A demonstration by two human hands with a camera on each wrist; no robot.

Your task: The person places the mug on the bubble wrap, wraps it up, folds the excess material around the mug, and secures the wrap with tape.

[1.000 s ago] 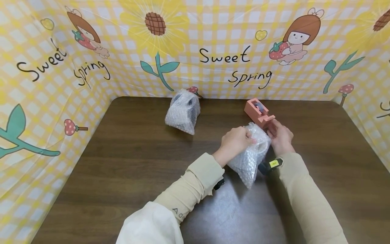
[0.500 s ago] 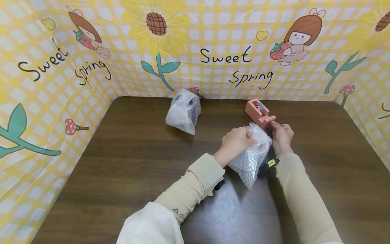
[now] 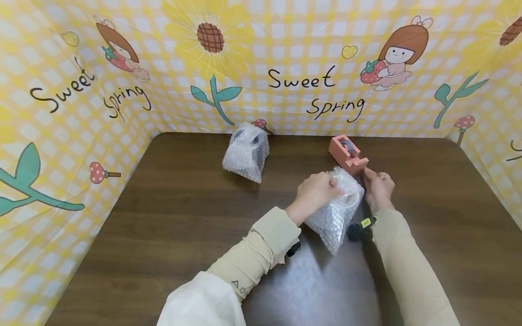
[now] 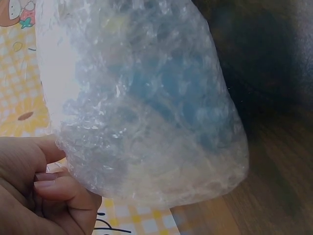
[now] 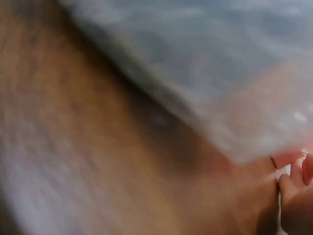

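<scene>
A bubble-wrapped package [image 3: 332, 222] hangs tilted over the table; my left hand [image 3: 314, 192] pinches its upper edge. Something blue shows faintly through the wrap [image 4: 171, 93] in the left wrist view. Just beyond it stands a pink tape dispenser [image 3: 340, 153] with a roll of tape [image 3: 348, 146] inside. At the dispenser's cutting end, my right hand [image 3: 380, 190] has thumb and forefinger together, pinching the tape end; the clear strip itself hardly shows. In the right wrist view the package fills the top, and the right fingers [image 5: 293, 178] sit at the far edge.
Another bubble-wrapped package [image 3: 244, 156] stands at the back of the brown wooden table [image 3: 171, 208], left of the dispenser. A yellow checked cloth [image 3: 285, 40] with printed flowers and figures hangs behind the table and along its sides.
My right hand has drawn back slightly from under the dispenser's front, its fingers closing into a pinch there. The left hand and the package stay nearly in place.
</scene>
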